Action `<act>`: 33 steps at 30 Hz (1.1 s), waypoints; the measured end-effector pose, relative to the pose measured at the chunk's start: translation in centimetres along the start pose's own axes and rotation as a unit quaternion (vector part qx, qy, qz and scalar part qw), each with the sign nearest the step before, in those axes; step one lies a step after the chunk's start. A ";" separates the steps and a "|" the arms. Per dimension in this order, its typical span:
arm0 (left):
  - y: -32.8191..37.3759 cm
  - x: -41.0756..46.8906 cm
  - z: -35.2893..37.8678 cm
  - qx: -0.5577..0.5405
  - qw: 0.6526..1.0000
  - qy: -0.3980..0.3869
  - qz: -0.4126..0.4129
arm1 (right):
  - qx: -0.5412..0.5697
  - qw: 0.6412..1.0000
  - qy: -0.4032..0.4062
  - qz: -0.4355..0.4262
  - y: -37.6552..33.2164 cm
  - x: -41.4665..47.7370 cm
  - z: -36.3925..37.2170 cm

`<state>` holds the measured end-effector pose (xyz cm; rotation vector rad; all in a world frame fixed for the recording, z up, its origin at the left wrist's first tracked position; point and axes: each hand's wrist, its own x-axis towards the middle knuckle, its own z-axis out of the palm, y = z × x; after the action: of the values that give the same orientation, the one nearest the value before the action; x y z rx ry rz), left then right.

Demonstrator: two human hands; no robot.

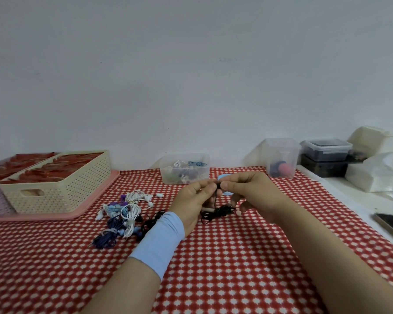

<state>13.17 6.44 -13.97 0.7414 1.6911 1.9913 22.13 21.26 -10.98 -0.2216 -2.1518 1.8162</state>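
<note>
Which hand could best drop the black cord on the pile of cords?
Left, probably. The left hand pinches the black cord and is nearer the pile; the right hand is farther.

Both forearms stretch forward and converge on the black earphone cable [217, 213]; the left hand [194, 200] sits just left of it, palm turned inward, thumb and forefinger pinching its top end; the right hand [252, 192] sits just right of it, back upward, fingertips pinching the same end, lower fingers curled beside its coil; a pale blue wristband [160, 242] wraps the left wrist.
</note>
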 end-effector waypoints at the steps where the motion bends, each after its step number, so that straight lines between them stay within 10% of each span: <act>1: 0.0 0.0 -0.1 0.009 1.000 -0.002 0.003 | -0.019 1.000 -0.003 -0.009 -0.1 -0.1 0.0; 33: 0.4 0.0 -0.3 0.066 0.997 0.036 -0.035 | -0.240 0.966 0.039 -0.089 0.4 0.0 0.1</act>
<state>12.95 6.13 -13.61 0.6521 1.8801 1.8950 22.07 21.25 -11.34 -0.1940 -2.4329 1.1496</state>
